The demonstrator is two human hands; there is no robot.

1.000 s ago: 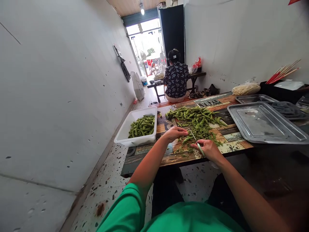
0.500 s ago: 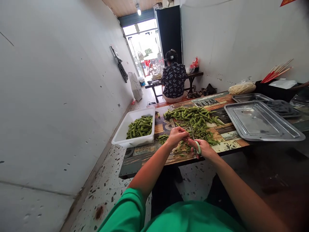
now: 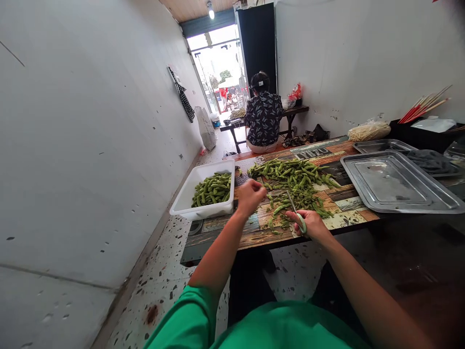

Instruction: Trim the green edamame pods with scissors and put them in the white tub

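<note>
My right hand (image 3: 311, 226) is closed round scissors (image 3: 302, 224) with pale green handles, their blades pointing up and away over the table. My left hand (image 3: 250, 197) hovers between the white tub and the pile, its fingers curled together; whatever is in them is too small or hidden to name. Green bean pods (image 3: 286, 169) lie heaped on the table ahead of both hands, with loose pods and trimmed bits (image 3: 281, 209) nearer to me. More pods (image 3: 212, 190) fill part of the white plastic tub (image 3: 181, 212) on the left.
Metal trays (image 3: 392, 186) lie on the patterned wooden table (image 3: 221, 237) to the right. Behind them are a bag of pale sticks (image 3: 369, 131) and a black box (image 3: 417, 132) holding red-ended sticks. A person (image 3: 264, 116) sits at a farther table, back turned.
My left hand has moved left, away from the scissors and towards the tub. The right hand with the scissors has stayed nearly in place. The view has shifted slightly.
</note>
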